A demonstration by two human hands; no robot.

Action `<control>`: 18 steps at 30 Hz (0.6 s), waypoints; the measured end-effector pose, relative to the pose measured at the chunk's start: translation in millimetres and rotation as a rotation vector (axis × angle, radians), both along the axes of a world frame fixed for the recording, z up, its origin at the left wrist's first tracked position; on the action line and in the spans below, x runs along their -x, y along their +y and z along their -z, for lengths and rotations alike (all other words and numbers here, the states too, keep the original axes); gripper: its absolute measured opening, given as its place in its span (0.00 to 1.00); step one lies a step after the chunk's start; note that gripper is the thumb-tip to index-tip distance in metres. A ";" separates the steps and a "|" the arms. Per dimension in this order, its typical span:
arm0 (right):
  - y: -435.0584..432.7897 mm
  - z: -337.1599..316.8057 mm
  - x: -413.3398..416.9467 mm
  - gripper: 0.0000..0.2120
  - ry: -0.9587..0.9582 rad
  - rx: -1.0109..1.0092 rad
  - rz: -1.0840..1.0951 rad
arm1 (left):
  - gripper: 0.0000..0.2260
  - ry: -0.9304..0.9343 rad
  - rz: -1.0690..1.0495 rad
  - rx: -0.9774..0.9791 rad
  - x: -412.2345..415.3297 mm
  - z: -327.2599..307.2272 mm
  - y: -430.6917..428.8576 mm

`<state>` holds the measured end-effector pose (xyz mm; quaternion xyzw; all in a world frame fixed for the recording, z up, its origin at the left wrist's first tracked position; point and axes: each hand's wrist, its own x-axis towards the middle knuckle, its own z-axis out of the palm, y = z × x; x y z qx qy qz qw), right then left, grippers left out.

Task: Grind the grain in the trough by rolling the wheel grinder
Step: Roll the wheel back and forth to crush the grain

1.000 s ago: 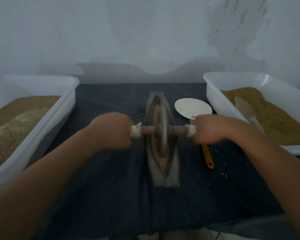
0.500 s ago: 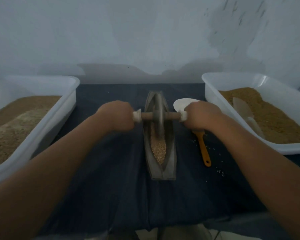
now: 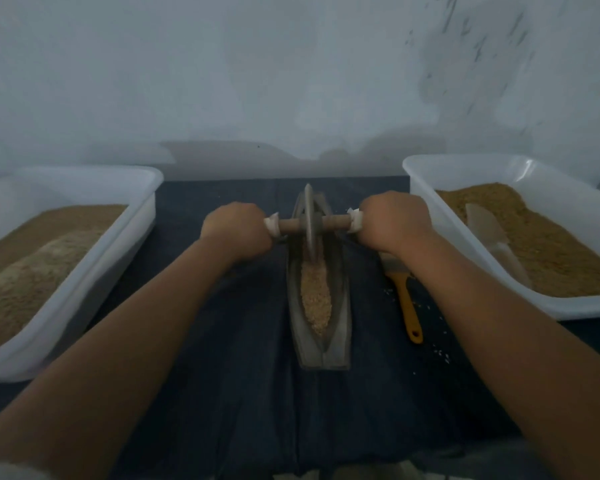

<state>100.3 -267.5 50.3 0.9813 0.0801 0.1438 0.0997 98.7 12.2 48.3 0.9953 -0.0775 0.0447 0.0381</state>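
A narrow boat-shaped metal trough (image 3: 340, 327) lies lengthwise on the dark cloth in the middle. Pale crushed grain (image 3: 316, 299) fills its near half. The wheel grinder (image 3: 309, 220), a dark disc on a wooden axle, stands upright in the trough's far end. My left hand (image 3: 238, 230) is closed around the axle's left end. My right hand (image 3: 394, 220) is closed around the right end. White wrapping shows at both ends of the axle beside my fists.
A white tub (image 3: 84, 271) of brown grain stands at the left. Another white tub (image 3: 492, 244) at the right holds grain and a pale scraper (image 3: 489, 237). A brush with an orange handle (image 3: 407, 303) lies right of the trough. Loose grains dot the cloth. A wall is close behind.
Both hands have pushed the wheel grinder away from me, from the trough's middle to its far end. The grain in the near half now lies uncovered.
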 end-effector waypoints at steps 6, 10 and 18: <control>-17.4 -0.7 79.5 0.13 0.315 -0.103 -0.109 | 0.09 0.107 0.154 -0.045 83.6 12.6 29.0; -24.9 3.3 115.4 0.20 0.404 -0.171 -0.113 | 0.12 -0.010 0.199 -0.125 106.4 11.3 34.1; 0.5 9.4 27.2 0.13 0.089 -0.091 0.052 | 0.14 -0.045 0.056 -0.146 22.9 -18.5 -5.9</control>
